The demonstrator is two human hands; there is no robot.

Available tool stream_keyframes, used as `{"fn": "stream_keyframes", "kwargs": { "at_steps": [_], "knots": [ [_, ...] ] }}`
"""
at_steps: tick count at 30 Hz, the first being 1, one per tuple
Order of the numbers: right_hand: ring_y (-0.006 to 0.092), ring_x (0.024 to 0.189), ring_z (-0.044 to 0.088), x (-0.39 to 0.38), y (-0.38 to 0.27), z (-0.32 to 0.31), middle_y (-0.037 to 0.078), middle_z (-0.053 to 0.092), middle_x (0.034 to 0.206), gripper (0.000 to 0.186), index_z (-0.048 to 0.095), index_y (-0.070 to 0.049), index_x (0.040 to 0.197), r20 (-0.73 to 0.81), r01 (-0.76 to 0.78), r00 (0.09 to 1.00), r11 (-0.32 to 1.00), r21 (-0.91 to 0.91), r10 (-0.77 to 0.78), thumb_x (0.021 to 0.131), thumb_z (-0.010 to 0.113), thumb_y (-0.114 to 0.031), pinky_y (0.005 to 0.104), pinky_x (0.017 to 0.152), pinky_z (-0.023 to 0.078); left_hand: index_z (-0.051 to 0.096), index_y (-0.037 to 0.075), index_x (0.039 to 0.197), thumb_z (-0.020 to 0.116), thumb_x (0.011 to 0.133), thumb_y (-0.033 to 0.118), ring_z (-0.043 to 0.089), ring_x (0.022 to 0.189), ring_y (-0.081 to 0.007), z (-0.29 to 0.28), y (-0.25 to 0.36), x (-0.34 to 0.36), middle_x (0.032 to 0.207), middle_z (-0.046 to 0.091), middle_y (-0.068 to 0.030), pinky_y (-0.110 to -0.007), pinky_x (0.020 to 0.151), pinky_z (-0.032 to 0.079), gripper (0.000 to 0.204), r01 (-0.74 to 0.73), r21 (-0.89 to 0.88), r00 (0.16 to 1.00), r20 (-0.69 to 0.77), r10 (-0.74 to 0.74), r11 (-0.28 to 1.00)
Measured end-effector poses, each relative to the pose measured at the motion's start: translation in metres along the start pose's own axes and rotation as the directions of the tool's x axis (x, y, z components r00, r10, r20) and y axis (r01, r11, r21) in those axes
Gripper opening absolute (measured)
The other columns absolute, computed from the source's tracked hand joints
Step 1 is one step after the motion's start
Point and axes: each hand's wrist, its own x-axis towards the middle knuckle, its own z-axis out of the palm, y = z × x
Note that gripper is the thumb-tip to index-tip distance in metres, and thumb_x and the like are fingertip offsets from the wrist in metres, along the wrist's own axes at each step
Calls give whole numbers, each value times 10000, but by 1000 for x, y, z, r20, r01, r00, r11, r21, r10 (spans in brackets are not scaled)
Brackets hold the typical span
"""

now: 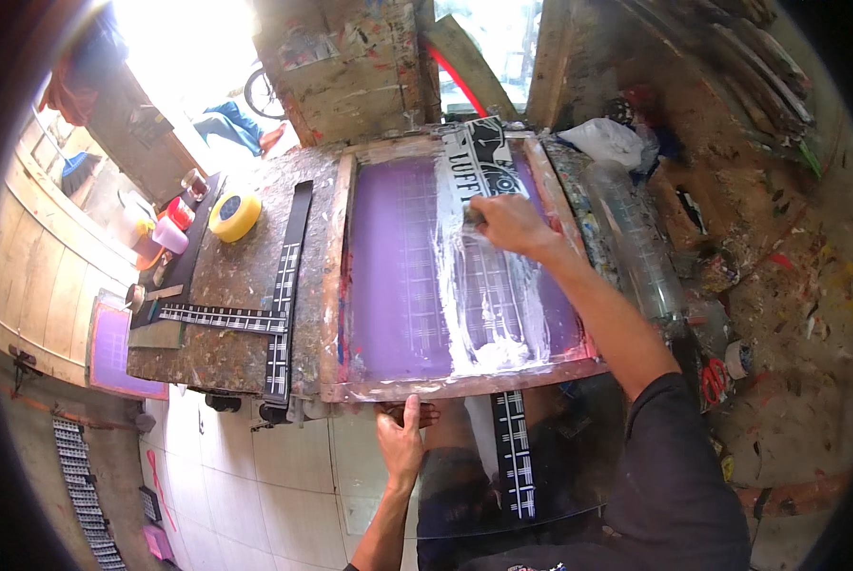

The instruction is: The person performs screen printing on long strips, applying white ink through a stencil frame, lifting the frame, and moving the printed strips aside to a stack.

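Observation:
A wooden screen-printing frame [464, 385] with purple mesh [383, 276] lies on the bench. White ink [498, 357] streaks the mesh's right half and pools near the front rail. My right hand [510, 224] is closed over the mesh around a small dark tool, perhaps a squeegee, mostly hidden by the fingers. Just beyond it, a black-and-white printed sheet [483, 157] covers the far part of the mesh. At the front rail, my left hand [407, 433] grips the frame's edge, thumb up and fingers curled beneath. A black strap with white pattern [515, 457] comes out under the frame toward me.
Left of the frame, patterned black straps [282, 328] lie in a T shape near a yellow tape roll [235, 216]. Cups [169, 234] stand farther left. Rolled clear plastic [640, 238], a white bag [609, 143] and red scissors [714, 381] are to the right.

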Motion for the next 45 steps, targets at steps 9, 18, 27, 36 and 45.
{"fn": "stream_keyframes", "kwargs": {
  "at_steps": [9, 18, 27, 36, 45],
  "knots": [
    [383, 787, 682, -30, 15, -9, 202, 668, 802, 258, 649, -24, 1006, 412, 176, 854, 922, 345, -317, 819, 711, -191, 484, 702, 494, 591, -131, 992, 625, 1015, 248, 729, 711, -251, -12, 3, 15, 835, 705, -212, -344, 631, 625, 381, 141, 36, 982, 124, -145, 989],
    [446, 915, 657, 24, 34, 4, 237, 677, 931, 171, 544, -13, 1005, 18, 175, 984, 984, 29, -175, 852, 610, -50, 536, 762, 493, 627, -137, 968, 623, 1014, 267, 732, 709, -258, -16, 2, 14, 840, 707, -223, -348, 626, 624, 407, 136, -17, 975, 181, -130, 991],
    [347, 921, 655, -182, -62, -26, 131, 632, 963, 297, 588, -57, 1085, 240, 277, 933, 961, 0, -269, 806, 690, -52, 463, 798, 490, 555, -114, 920, 653, 996, 244, 721, 684, -255, -7, 4, 7, 822, 694, -237, -337, 591, 608, 379, 164, -92, 984, 91, -156, 982],
    [239, 840, 600, -177, -108, -68, 82, 590, 905, 386, 614, -84, 986, -485, 37, 862, 973, -229, -147, 857, 740, -425, 441, 835, 393, 478, -63, 1034, 684, 977, 253, 666, 621, -205, -24, 56, -6, 780, 677, -176, -323, 578, 567, 381, -197, -301, 971, 69, 227, 933],
    [390, 881, 676, -48, -106, -224, 184, 677, 914, 534, 664, 5, 963, -563, -47, 825, 987, -152, -48, 911, 636, -526, 512, 765, 519, 622, 94, 1221, 790, 831, 425, 534, 1195, -335, 28, -28, -23, 1214, 566, -170, -477, 984, 442, 538, -942, 209, 251, 958, 138, 264]
  ]
}}
